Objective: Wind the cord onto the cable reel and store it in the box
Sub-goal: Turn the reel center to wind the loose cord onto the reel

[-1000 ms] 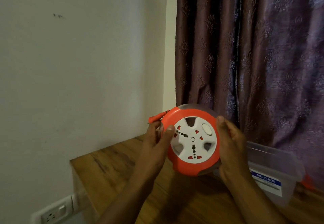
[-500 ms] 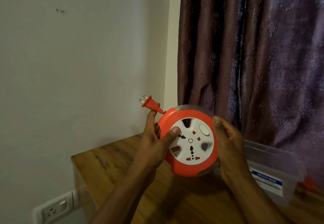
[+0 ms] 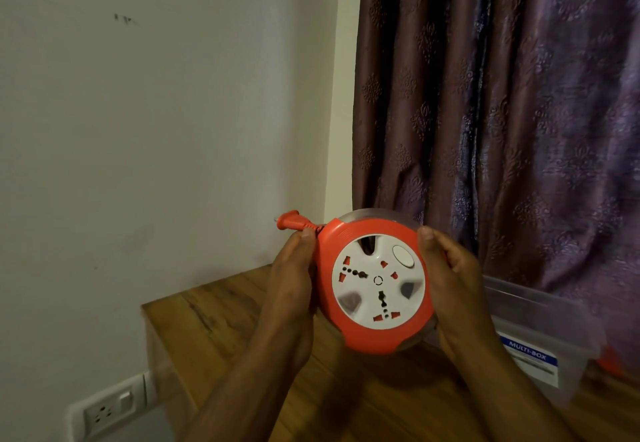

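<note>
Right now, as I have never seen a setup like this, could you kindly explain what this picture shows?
There is no machine here: a camera worn on a person's head looks down at their two bare hands. The left hand and right hand grip an orange and white cable reel from either side, above a wooden table. The orange plug sticks out at the reel's upper left, by the left fingertips. A clear plastic box labelled MULTI-BOX stands on the table at the right, before a purple curtain.

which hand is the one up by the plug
The left hand: its fingertips sit right under the orange plug at the reel's upper left edge. The right hand grips the opposite rim.
</note>
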